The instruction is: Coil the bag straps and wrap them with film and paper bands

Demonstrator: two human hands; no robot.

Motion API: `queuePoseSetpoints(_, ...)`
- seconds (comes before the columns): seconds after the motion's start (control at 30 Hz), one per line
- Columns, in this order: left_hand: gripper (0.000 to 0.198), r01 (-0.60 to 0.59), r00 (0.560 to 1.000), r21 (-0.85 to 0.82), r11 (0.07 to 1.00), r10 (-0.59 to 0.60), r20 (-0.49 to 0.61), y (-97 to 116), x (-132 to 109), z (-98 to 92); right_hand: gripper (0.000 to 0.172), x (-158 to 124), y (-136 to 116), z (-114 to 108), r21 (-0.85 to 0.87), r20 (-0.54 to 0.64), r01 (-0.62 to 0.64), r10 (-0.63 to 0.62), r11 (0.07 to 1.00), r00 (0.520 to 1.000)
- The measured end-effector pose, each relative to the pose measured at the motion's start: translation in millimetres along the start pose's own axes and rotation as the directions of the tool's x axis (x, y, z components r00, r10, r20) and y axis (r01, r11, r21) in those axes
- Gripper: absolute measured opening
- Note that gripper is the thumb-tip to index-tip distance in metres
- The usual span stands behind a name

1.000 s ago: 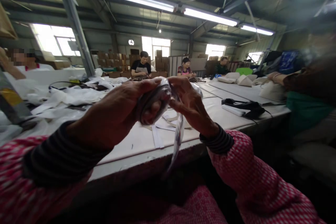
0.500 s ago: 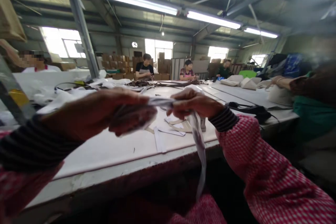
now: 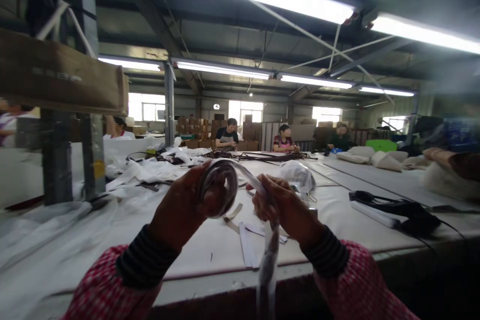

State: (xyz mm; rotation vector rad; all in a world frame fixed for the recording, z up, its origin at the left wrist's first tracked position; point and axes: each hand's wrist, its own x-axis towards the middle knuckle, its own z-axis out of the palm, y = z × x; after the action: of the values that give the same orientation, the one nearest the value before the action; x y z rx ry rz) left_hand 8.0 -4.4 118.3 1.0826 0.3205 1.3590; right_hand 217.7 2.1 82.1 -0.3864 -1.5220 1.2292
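Observation:
My left hand [image 3: 178, 207] is closed around a coil of whitish, semi-clear strip [image 3: 233, 182], with the fingers inside the loop. From the top of the coil the strip runs across to my right hand [image 3: 288, 207], which pinches it between thumb and fingers. Below the right hand, a loose length of strip [image 3: 267, 270] hangs down past the table's front edge. Both hands are raised above the white tabletop [image 3: 198, 260]. Under them lie several flat white and beige cut pieces [image 3: 247, 247].
A black item with a cord [image 3: 397, 215] lies at right. White sheeting [image 3: 150, 172] is heaped at left, beside a metal post and a hanging brown bag [image 3: 60, 72]. Dark strips [image 3: 262, 156] lie across the far side, where several people sit. A clear-wrapped bundle [image 3: 298, 172] stands behind my right hand.
My view has turned left and tilted up. My left hand has turned, so the coil now faces me side-on. A longer stretch of strip spans between my hands, both still gripping.

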Motion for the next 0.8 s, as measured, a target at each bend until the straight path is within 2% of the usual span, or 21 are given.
queuePoseSetpoints(0.1, 0.022, -0.02, 0.995, -0.089, 0.996, 0.028, 0.097, 6, 1, -0.2, 0.037, 6, 13, 18, -0.123, -0.059, 0.051, -0.059, 0.991, 0.997)
queuePoseSetpoints(0.23, 0.034, -0.08, 0.988, -0.183, 0.98, 0.103, 0.118, 17, 3, -7.2, 0.029, 13, 36, 35, -0.423, -0.152, 0.142, -0.225, 0.895, 0.962)
queuePoseSetpoints(0.3, 0.037, -0.107, 0.983, -0.197, 0.975, 0.133, 0.126, 24, 4, -10.7, 0.026, 17, 53, 40, -0.507, -0.19, 0.156, -0.286, 0.848, 0.939)
queuePoseSetpoints(0.37, 0.037, -0.149, 0.973, -0.195, 0.969, 0.179, 0.148, 29, 5, -13.1, 0.034, 19, 71, 46, -0.493, -0.177, 0.118, -0.233, 0.862, 0.956)
queuePoseSetpoints(0.43, 0.031, -0.222, 0.955, -0.131, 0.966, 0.242, 0.17, 32, 7, -15.5, 0.038, 18, 88, 53, -0.379, -0.153, 0.023, -0.087, 0.925, 0.984)
queuePoseSetpoints(0.53, 0.021, -0.373, 0.922, 0.172, 0.912, 0.344, 0.177, 27, 13, -24.9, 0.041, 9, 105, 66, -0.156, -0.074, -0.141, 0.13, 0.978, 0.989)
queuePoseSetpoints(0.57, 0.019, -0.417, 0.909, 0.315, 0.852, 0.381, 0.172, 21, 16, -30.6, 0.042, 4, 107, 70, -0.095, -0.034, -0.192, 0.189, 0.977, 0.981)
queuePoseSetpoints(0.63, 0.018, -0.458, 0.878, 0.597, 0.658, 0.441, 0.187, 5, 20, -46.4, 0.044, -4, 107, 75, 0.005, 0.043, -0.302, 0.302, 0.953, 0.952)
queuePoseSetpoints(0.73, 0.015, -0.48, 0.826, 0.847, 0.229, 0.443, 0.348, -23, 22, -79.2, 0.047, -13, 101, 73, 0.065, 0.07, -0.438, 0.434, 0.896, 0.898)
queuePoseSetpoints(0.8, 0.013, -0.518, 0.795, 0.853, -0.067, 0.33, 0.509, -38, 18, -103.7, 0.049, -15, 98, 63, 0.027, 0.059, -0.481, 0.479, 0.876, 0.876)
